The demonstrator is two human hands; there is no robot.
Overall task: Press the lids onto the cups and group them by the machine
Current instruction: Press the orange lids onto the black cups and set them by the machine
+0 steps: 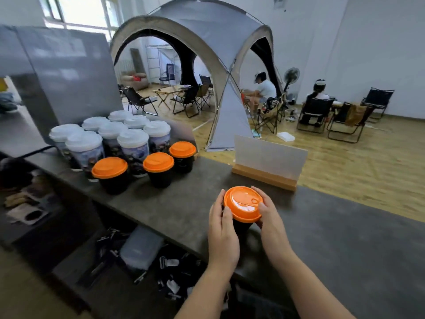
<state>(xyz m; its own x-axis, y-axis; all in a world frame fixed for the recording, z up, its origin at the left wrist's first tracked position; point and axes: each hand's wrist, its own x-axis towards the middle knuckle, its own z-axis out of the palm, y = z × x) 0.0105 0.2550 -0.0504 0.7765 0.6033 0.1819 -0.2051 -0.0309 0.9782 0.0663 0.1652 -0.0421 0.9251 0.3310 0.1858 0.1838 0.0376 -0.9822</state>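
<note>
Both hands (246, 224) gripping orange-lidded black cup (243, 204), lid seemingly seated

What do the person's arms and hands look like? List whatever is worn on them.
Both forearms are bare as far as the picture shows, with no sleeve in view. The left hand and the right hand wear no gloves. No rings, watch or bracelets are visible. Fingernails look short and unpainted.

Dark counter (188, 203) bears lidded cups (128, 146) and a sign stand (266, 166).
</note>
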